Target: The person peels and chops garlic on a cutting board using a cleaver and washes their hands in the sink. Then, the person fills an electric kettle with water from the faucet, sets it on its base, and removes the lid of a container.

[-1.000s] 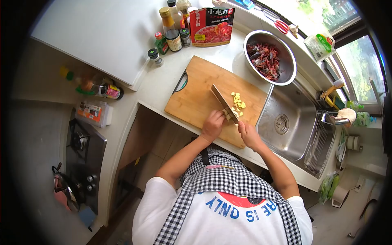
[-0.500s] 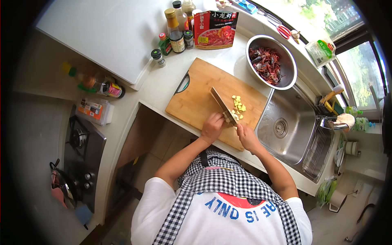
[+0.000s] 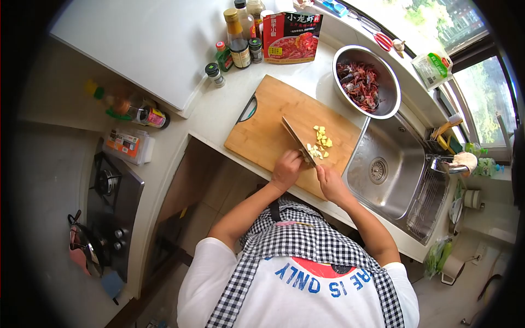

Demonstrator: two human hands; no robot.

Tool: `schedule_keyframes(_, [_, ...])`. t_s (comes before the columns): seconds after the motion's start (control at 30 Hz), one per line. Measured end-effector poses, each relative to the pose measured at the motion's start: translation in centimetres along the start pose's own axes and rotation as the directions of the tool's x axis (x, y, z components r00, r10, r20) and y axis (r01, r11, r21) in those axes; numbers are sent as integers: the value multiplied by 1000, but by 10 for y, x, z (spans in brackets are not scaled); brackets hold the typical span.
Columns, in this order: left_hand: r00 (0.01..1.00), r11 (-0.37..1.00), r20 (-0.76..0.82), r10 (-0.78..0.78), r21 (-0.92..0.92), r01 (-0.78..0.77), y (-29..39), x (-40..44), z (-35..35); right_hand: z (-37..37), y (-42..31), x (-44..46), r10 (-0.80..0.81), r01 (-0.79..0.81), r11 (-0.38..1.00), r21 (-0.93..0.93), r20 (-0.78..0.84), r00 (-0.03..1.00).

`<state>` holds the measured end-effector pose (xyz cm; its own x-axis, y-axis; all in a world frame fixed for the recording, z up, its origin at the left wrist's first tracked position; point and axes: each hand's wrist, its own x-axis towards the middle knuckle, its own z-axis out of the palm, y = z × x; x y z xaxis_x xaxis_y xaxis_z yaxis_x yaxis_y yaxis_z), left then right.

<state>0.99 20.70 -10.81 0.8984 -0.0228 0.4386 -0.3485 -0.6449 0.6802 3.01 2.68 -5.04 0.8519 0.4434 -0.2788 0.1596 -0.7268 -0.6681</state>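
My right hand (image 3: 331,183) is closed around the handle end of a kitchen knife (image 3: 295,136), whose blade points away to the upper left over a wooden cutting board (image 3: 268,117). The fingers of my left hand (image 3: 287,170) are bent in against the blade near the handle; whether they pinch anything is hidden. Chopped pale pieces that look like garlic (image 3: 314,151) lie just right of the blade. Beyond them are yellow pieces that look like ginger (image 3: 321,134).
A metal bowl of crayfish (image 3: 360,87) stands behind the board, beside the steel sink (image 3: 399,180). A red seasoning packet (image 3: 292,41) and several bottles (image 3: 236,41) line the back. A gas stove (image 3: 117,202) is at left, and red-handled scissors (image 3: 383,41) lie on the sill.
My left fingers have shifted slightly along the blade towards the handle. More pale pieces now show to the right of the blade. The whole view has shifted a little.
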Motion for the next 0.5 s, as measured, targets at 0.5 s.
schedule_keyframes(0.5, [998,996,-69,-10,84,16,-2,3,-4,-25,-25,-12,45,-47,999,16,90,995])
